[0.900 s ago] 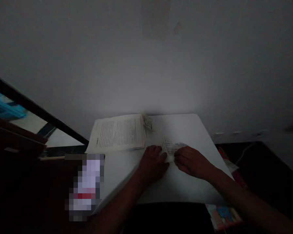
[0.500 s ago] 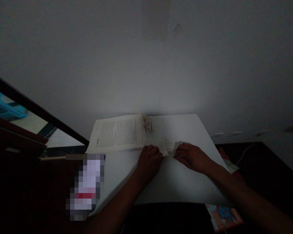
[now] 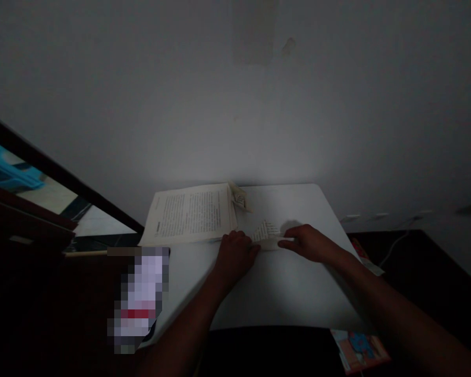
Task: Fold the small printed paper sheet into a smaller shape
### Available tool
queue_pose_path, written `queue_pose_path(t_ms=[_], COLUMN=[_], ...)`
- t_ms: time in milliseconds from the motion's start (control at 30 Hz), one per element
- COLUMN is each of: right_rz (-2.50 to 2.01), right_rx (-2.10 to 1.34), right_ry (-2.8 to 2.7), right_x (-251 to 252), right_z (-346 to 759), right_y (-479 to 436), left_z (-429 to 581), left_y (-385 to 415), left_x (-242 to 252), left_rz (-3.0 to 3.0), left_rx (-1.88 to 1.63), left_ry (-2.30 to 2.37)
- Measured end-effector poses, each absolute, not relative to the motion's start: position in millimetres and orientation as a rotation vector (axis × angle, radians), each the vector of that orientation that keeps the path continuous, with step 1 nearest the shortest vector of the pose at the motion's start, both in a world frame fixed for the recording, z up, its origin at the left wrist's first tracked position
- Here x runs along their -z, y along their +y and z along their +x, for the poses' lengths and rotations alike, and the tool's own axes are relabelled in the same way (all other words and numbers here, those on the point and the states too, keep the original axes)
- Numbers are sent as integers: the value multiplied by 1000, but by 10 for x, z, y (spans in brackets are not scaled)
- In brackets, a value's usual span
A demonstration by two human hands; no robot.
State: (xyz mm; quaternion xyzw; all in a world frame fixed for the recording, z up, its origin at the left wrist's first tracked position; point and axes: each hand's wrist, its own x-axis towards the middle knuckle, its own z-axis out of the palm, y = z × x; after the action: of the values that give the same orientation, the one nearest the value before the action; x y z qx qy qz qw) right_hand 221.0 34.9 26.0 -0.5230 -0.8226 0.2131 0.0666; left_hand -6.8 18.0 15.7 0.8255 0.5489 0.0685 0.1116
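A small folded sheet of printed paper lies on the white table, its top coming to a triangular peak and a plain strip along its lower edge. My left hand is closed at the paper's left lower corner, thumb on the edge and fingers curled. At the right end, my right hand pinches the paper between thumb and fingers. Just left of the paper rests an open book with printed pages. Beside its right edge stands another folded piece of printed paper.
A phone-like object, blurred out, sits at the table's left edge. Behind the table rises a grey wall. A colourful booklet lies below the front right edge. A white cable runs at right.
The paper's lower edge now shows a plain strip where print showed before. My right hand's fingers have come closer together, and my left hand has shifted slightly left.
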Motion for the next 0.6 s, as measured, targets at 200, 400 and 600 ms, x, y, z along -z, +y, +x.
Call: queue_pose_path(t_ms=[200,400,600], right_rz=[-1638,-1738,-1807], right_rx=[-691,-725,-687], right_ry=[-2436,-2354,-2334], right_x=[-257,-238,-252], right_z=[2194,2175,2151], right_y=[378,408,416], left_z=[-127,-109,-78], left_y=[207,203,153], left_x=[-100,-132,-156], left_rz=[2323,2226,2215], left_rx=[-214,-197,-276], left_ry=[1675,1728,1775])
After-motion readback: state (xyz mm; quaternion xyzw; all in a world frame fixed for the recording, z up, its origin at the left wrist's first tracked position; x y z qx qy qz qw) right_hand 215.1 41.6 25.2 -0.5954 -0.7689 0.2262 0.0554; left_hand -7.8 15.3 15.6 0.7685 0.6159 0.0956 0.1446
